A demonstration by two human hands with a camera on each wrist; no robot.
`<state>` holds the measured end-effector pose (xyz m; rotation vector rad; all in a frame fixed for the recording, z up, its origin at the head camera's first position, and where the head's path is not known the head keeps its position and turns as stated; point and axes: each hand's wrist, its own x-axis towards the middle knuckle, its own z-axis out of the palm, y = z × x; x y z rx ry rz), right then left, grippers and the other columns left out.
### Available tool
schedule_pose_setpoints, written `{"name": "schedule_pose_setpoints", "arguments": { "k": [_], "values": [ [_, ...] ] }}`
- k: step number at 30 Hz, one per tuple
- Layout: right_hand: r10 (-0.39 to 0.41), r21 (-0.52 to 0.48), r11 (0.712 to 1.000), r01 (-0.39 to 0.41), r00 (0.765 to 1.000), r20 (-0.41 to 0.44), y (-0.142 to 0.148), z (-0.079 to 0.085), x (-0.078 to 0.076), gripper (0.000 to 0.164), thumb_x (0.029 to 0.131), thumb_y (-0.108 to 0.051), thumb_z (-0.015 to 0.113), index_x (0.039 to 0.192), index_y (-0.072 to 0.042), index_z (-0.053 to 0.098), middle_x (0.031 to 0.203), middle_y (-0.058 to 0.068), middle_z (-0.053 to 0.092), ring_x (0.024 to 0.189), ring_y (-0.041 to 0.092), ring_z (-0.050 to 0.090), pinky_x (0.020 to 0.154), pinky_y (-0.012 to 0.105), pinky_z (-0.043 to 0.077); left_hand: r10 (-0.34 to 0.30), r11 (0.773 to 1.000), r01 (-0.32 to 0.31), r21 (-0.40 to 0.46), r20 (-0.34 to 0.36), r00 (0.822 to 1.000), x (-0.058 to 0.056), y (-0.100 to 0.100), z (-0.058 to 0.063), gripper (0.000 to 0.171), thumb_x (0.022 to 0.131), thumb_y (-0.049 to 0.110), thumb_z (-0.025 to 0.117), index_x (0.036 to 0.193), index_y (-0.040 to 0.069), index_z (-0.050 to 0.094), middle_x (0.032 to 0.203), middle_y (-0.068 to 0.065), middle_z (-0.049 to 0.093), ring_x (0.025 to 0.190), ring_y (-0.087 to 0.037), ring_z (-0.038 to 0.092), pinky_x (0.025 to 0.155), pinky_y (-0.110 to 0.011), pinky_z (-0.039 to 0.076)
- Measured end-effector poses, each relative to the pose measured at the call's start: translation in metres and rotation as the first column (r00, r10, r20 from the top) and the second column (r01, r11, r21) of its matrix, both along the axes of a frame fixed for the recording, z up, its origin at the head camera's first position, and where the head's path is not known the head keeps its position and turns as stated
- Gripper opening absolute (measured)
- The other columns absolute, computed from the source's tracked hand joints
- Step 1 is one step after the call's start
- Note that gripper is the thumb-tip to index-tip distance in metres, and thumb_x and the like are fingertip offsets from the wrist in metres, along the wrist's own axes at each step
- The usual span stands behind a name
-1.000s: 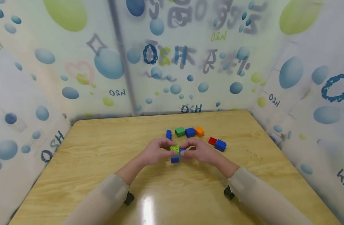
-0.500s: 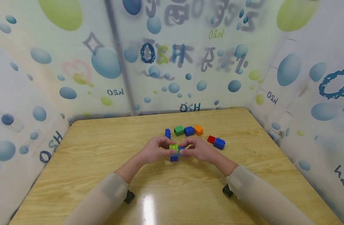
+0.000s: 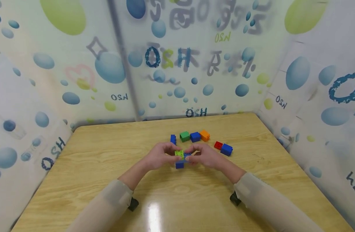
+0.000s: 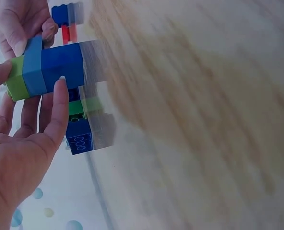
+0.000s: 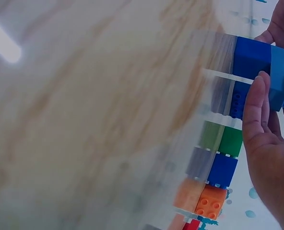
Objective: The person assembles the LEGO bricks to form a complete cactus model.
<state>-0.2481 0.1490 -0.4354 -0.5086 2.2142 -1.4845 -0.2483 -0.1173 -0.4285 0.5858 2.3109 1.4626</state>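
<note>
Between the two hands stands a small stack of toy building bricks: a lime green brick (image 3: pixel 178 153) on top, a light blue brick (image 4: pixel 34 66) under it and a dark blue brick (image 3: pixel 179 165) at the bottom. My left hand (image 3: pixel 158 157) pinches the lime brick's side, thumb in front, with one fingertip at the dark blue brick in the left wrist view. My right hand (image 3: pixel 208 156) pinches the end of the light blue brick, which sticks out to the right past the lime one. Fingers hide part of the stack.
Behind the stack lie a blue brick (image 3: pixel 173 139), a green brick (image 3: pixel 184 136), another blue brick (image 3: pixel 195 137) and an orange brick (image 3: pixel 205 135). To the right are a red brick (image 3: pixel 218 145) and a blue brick (image 3: pixel 226 149). Patterned curtains surround the wooden table (image 3: pixel 113 141).
</note>
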Motion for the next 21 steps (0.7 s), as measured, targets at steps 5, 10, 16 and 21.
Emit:
{"name": "schedule_pose_setpoints", "arguments": {
  "k": [5,10,16,21],
  "values": [
    [0.002,0.000,1.000,-0.002,1.000,-0.002,0.0002,-0.0022,-0.0004,0.026,0.106,-0.019,0.076,0.129,-0.007,0.073,0.122,0.011,0.072,0.095,0.021,0.078,0.091,0.037,0.068,0.000,1.000,0.000,-0.019,-0.031,1.000,-0.0004,-0.0002,-0.0023,0.028,0.100,0.022,0.082,0.127,0.013,0.076,0.107,-0.005,0.073,0.095,-0.019,0.067,0.080,-0.031,0.057],
    [0.007,0.006,1.000,-0.007,1.000,-0.002,0.0012,-0.0047,-0.0016,0.028,0.106,-0.020,0.076,0.130,-0.007,0.073,0.123,0.011,0.072,0.095,0.020,0.078,0.091,0.037,0.068,-0.020,0.999,0.017,-0.049,-0.067,0.998,0.0001,-0.0009,-0.0036,0.026,0.101,0.025,0.081,0.125,0.017,0.075,0.117,-0.003,0.073,0.107,-0.020,0.067,0.088,-0.034,0.057],
    [0.004,0.012,1.000,-0.003,1.000,-0.009,0.0028,-0.0050,-0.0019,0.028,0.106,-0.021,0.076,0.130,-0.007,0.073,0.123,0.012,0.071,0.095,0.022,0.077,0.092,0.039,0.068,-0.052,0.996,0.046,-0.075,-0.080,0.995,-0.0032,-0.0031,0.0004,0.038,0.107,0.035,0.074,0.138,0.014,0.072,0.134,-0.006,0.072,0.118,-0.025,0.067,0.096,-0.041,0.061],
    [0.010,0.007,1.000,-0.009,1.000,-0.014,0.0014,-0.0036,-0.0023,0.029,0.106,-0.022,0.076,0.130,-0.006,0.072,0.123,0.012,0.071,0.094,0.022,0.077,0.091,0.039,0.068,0.050,0.998,-0.053,-0.027,-0.089,0.995,-0.0097,-0.0075,0.0052,0.046,0.113,0.044,0.062,0.141,0.008,0.070,0.134,-0.016,0.073,0.117,-0.032,0.069,0.092,-0.046,0.065]
  ]
}}
